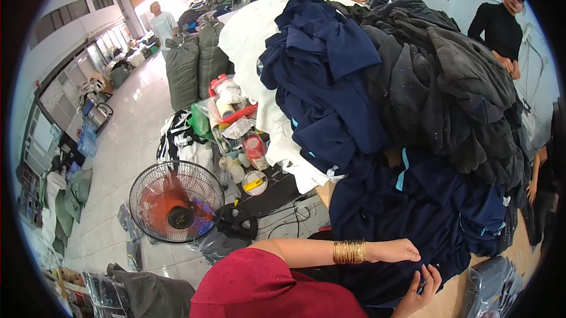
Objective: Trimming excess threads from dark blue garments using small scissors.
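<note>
Navy blue cloth garments (383, 212) lie heaped on the table in front of me, with a light blue strip (402, 169) showing on one. My left hand (396, 251), below a stack of gold bangles, is closed over the navy cloth, its thumb and fingers pressed together at the tip; what they pinch is too small to tell. Just below and to the right, my right hand (423, 287) has its fingers curled, with a bit of navy cloth between thumb and fingers. The two hands are close but apart.
Dark grey garments (436, 76) and more navy ones (318, 64) form a tall pile ahead. A caged fan (177, 202) stands at left, beside a cluttered group of bottles (255, 151). Plastic-wrapped garments (494, 288) lie at right. Other people stand at far left and right.
</note>
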`<state>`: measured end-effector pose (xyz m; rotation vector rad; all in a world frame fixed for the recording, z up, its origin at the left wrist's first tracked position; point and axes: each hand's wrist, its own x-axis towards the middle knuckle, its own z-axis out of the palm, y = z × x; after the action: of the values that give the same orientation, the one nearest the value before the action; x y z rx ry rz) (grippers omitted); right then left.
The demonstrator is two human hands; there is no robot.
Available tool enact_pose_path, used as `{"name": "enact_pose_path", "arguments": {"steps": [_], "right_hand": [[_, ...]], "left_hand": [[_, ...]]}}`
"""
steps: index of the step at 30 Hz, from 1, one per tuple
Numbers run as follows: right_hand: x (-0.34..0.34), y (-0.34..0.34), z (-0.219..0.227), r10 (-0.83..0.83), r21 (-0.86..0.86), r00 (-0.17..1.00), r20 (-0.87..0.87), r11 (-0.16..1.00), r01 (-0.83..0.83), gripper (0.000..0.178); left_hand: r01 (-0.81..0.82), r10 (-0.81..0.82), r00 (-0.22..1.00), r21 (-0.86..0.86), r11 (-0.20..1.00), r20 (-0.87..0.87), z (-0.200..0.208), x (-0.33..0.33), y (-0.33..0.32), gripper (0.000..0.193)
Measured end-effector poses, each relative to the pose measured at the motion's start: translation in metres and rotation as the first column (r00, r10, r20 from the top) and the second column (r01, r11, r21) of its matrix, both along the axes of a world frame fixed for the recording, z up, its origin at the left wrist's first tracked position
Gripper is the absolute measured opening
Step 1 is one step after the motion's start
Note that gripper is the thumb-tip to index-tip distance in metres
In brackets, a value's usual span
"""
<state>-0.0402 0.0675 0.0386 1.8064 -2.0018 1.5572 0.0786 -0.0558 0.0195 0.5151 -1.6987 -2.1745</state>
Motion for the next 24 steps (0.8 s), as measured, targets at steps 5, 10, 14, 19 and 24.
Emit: {"name": "enact_pose_path", "arguments": {"steps": [5,10,14,19,24], "right_hand": [[0.006,0.001,0.000,-0.039,0.022,0.974,0.224,0.999,0.035,0.013],[0.009,-0.004,0.008,0.036,0.076,0.991,0.127,0.996,-0.046,0.018],[0.014,-0.011,0.006,0.094,-0.024,0.993,-0.072,0.995,-0.096,0.017],[0.010,-0.009,-0.003,-0.017,0.082,0.989,0.146,0.997,0.005,0.009],[0.006,-0.008,0.002,0.030,0.032,0.993,0.117,0.999,-0.034,0.009]], "left_hand": [[-0.012,0.012,1.000,0.033,0.999,-0.014,-0.002,0.011,0.001,0.032],[-0.062,0.063,0.998,0.041,0.997,-0.013,-0.004,0.019,0.003,0.030],[-0.085,0.089,0.995,0.069,0.994,-0.046,-0.011,0.018,0.006,0.031],[-0.100,0.100,0.995,0.066,0.993,-0.004,-0.016,0.018,0.006,0.032],[-0.094,0.095,0.995,0.054,0.994,-0.012,-0.016,0.017,0.006,0.032]]}}
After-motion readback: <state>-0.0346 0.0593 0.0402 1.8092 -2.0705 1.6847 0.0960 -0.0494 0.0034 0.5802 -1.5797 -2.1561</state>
